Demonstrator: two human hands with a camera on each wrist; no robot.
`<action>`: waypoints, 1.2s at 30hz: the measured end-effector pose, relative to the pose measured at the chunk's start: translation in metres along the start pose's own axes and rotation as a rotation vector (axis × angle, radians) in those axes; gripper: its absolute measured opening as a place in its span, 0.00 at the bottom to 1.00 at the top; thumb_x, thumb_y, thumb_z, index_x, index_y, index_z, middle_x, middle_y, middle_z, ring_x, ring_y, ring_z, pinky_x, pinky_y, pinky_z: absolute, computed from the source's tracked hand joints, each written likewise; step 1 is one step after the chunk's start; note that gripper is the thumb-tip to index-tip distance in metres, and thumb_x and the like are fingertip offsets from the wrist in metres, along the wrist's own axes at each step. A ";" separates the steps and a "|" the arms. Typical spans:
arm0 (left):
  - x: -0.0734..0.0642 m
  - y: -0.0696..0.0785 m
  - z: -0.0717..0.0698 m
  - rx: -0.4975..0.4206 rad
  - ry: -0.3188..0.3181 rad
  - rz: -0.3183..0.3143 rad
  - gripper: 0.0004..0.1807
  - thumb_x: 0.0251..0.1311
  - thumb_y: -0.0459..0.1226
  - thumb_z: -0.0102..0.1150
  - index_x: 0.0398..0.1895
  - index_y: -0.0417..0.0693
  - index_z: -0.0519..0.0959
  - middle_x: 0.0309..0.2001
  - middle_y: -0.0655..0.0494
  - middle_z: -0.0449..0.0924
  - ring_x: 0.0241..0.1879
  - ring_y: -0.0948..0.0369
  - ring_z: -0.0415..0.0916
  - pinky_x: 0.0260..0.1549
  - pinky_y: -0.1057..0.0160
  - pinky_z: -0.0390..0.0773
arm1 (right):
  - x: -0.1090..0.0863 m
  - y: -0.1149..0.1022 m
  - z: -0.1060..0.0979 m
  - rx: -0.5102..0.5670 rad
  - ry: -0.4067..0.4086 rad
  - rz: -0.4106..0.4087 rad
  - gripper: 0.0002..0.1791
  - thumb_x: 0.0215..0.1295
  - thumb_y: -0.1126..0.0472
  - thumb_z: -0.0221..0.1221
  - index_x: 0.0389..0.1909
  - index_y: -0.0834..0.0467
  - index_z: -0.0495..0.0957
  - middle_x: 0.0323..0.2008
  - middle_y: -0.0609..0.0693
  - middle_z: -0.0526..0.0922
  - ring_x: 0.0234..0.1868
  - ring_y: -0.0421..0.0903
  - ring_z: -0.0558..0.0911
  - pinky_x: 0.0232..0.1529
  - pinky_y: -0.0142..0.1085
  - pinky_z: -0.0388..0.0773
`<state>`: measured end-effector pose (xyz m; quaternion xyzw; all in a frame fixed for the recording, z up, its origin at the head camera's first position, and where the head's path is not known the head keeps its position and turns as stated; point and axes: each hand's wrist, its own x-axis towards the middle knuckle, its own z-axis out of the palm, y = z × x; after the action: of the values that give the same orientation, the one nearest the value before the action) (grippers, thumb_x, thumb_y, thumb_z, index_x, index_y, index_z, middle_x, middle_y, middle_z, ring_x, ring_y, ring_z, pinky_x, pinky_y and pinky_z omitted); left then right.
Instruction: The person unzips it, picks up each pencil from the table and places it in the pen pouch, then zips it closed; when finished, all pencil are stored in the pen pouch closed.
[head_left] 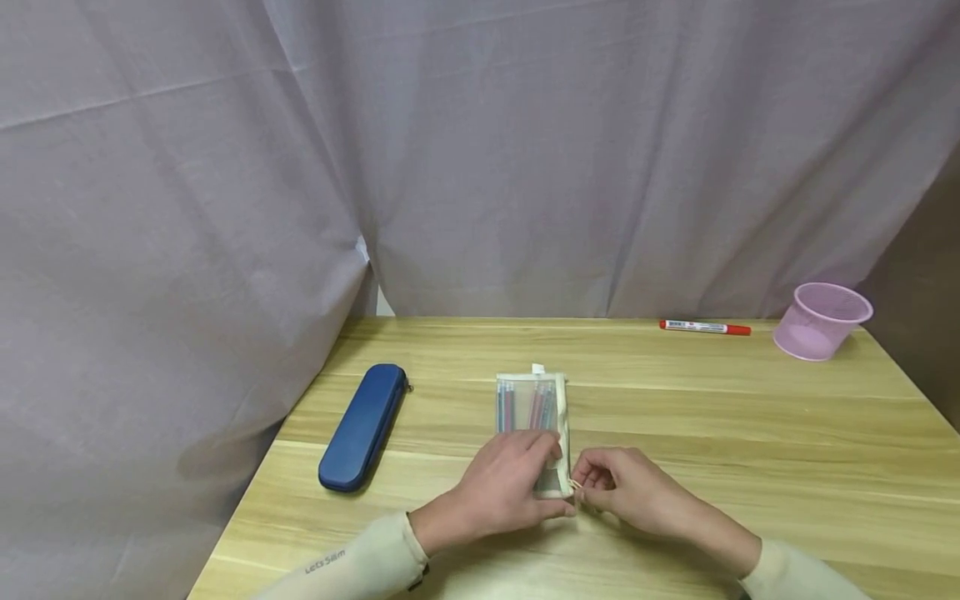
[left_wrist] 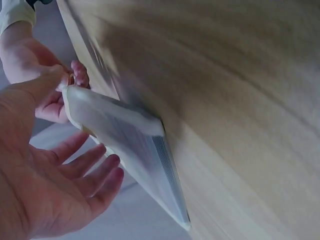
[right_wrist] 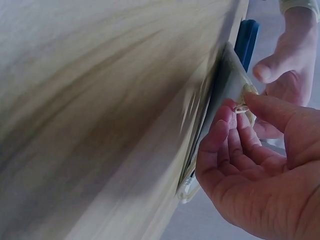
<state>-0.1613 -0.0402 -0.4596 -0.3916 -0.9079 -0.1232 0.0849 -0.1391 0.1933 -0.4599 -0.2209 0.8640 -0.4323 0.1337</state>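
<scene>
A see-through pouch (head_left: 551, 408) with cream edging lies in front of me, and several slim pink and blue sticks like pens (head_left: 508, 404) show inside it. Over its near part is my left hand (head_left: 506, 483), fingers loosely extended along the pouch; whether they touch it I cannot tell. At the pouch's near right corner my right hand (head_left: 637, 492) pinches a small cream cord loop (right_wrist: 241, 107) between thumb and fingers. In the left wrist view, the pouch's near corner is raised towards the right hand.
A blue zipped case (head_left: 363, 429) lies to the left on the wooden table (head_left: 712, 400). At the back right are a red marker (head_left: 705, 327) and a pink mesh cup (head_left: 821, 321). Grey curtain (head_left: 480, 167) hangs behind the table and along its left side.
</scene>
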 end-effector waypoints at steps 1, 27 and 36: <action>-0.001 0.001 0.001 0.014 0.001 0.001 0.35 0.51 0.67 0.74 0.53 0.59 0.75 0.51 0.66 0.84 0.48 0.68 0.82 0.49 0.65 0.81 | 0.000 -0.001 0.000 -0.010 0.006 -0.001 0.03 0.67 0.60 0.68 0.37 0.51 0.83 0.30 0.43 0.84 0.31 0.34 0.80 0.33 0.29 0.79; -0.013 0.013 0.005 0.330 0.384 0.130 0.12 0.56 0.50 0.75 0.31 0.59 0.81 0.29 0.69 0.80 0.28 0.69 0.76 0.35 0.68 0.65 | 0.004 -0.010 -0.001 -0.132 0.133 -0.085 0.05 0.69 0.62 0.67 0.32 0.50 0.85 0.24 0.43 0.85 0.24 0.31 0.78 0.29 0.28 0.77; -0.016 0.011 0.004 0.273 0.457 0.179 0.07 0.51 0.43 0.75 0.30 0.59 0.83 0.28 0.70 0.83 0.27 0.70 0.78 0.35 0.69 0.68 | 0.015 0.001 -0.004 -0.322 0.315 -0.122 0.11 0.60 0.68 0.69 0.28 0.46 0.84 0.23 0.33 0.80 0.25 0.27 0.73 0.28 0.26 0.75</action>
<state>-0.1424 -0.0431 -0.4660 -0.4173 -0.8353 -0.0769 0.3497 -0.1545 0.1891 -0.4583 -0.2208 0.9171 -0.3253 -0.0662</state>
